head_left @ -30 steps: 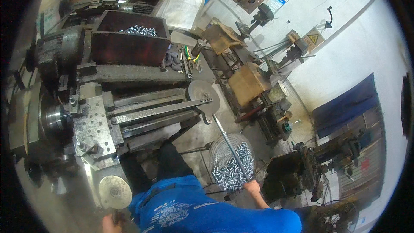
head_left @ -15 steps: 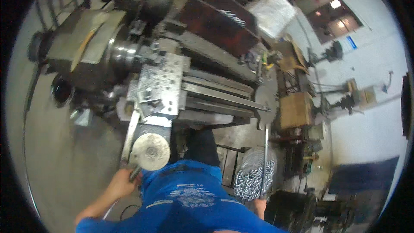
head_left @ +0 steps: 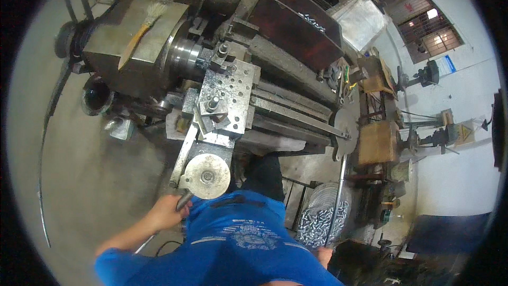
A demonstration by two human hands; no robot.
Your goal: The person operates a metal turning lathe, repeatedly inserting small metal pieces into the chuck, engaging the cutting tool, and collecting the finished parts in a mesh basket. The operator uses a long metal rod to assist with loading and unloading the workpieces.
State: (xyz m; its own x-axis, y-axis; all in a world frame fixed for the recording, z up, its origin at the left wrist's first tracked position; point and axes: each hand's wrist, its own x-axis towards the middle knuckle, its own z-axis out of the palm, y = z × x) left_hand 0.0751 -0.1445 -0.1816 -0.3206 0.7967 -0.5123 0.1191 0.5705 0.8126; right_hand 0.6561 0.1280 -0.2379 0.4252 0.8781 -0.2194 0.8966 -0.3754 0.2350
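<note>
Our left hand (head_left: pixel 168 211) is clamped on the crank handle (head_left: pixel 183 199), just below-left of the handwheel (head_left: pixel 207 176); our right hand (head_left: pixel 324 256) is indistinct.

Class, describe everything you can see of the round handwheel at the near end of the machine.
The handwheel is a flat, round disc of dull grey metal, worn and speckled, with a small hub and bolt at its centre. It faces up toward the camera at the near end of the lathe carriage. A dark crank handle sticks out at its lower left edge, and the left hand grips it.
</note>
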